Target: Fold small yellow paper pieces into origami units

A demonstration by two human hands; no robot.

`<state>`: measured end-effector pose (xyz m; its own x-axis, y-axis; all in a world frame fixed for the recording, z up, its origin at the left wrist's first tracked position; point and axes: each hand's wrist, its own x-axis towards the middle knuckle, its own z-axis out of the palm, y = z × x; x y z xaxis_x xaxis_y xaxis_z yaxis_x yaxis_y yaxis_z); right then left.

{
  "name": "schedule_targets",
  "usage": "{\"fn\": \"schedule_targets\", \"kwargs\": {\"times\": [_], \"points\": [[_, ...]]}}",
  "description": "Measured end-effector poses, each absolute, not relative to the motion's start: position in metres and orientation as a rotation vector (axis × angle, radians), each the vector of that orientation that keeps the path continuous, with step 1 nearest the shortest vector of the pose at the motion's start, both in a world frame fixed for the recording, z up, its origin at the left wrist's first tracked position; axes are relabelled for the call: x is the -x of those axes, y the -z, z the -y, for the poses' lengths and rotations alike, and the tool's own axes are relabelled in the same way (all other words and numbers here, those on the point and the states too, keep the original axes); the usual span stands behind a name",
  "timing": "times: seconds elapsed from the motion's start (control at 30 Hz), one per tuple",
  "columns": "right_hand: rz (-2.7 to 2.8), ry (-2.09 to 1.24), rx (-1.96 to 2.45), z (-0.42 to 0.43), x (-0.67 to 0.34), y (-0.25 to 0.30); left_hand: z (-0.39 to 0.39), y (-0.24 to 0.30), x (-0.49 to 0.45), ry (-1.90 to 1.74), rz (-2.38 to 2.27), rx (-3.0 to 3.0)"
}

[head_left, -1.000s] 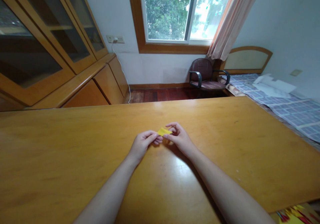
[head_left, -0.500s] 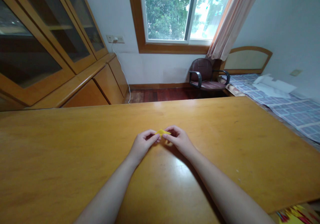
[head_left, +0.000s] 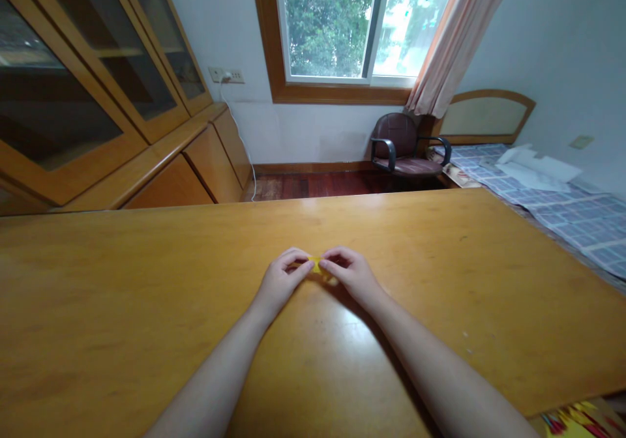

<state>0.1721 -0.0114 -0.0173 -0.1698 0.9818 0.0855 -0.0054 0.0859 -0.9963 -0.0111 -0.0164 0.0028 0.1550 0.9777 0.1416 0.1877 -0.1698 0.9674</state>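
- Thumb (head_left: 304,269) and fingertips of the left hand (head_left: 278,284) pinch together on the near side of a small yellow piece (head_left: 315,264); the fingers curl, with a gap behind the pinch.
- The right hand (head_left: 358,277) has the other end in a like pinch, curled and only slightly open behind the tips.
- The yellow piece lies between the two hands, mostly covered by them, so its full shape cannot be told.
- Beneath is a wooden table (head_left: 147,307), with the right arm's shadow across it.
- Yellow and red bits (head_left: 574,418) show below the table's near right corner.
- Beyond the far edge stands a dark red chair (head_left: 397,135), right of centre, under a window (head_left: 327,24) and curtain (head_left: 454,40).
- Right: a bed (head_left: 567,210) bearing white sheets (head_left: 535,167).
- Left: a glass-doored cabinet (head_left: 139,135).
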Motion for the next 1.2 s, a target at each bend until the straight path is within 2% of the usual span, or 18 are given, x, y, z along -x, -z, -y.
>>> {"fn": "schedule_targets", "kwargs": {"times": [0.1,0.43,1.2], "points": [[1.392,-1.224,1.055,0.011,-0.172,0.017,0.017,-0.003,0.010,-1.062,-1.159,-1.481],[1.680,-0.749,0.965,0.017,-0.173,0.007,0.016,0.000,0.013,-0.998,-1.107,-1.311],[1.997,-0.434,0.851,0.017,-0.177,0.013,0.015,0.007,0.017,-1.016,-0.994,-1.132]]}}
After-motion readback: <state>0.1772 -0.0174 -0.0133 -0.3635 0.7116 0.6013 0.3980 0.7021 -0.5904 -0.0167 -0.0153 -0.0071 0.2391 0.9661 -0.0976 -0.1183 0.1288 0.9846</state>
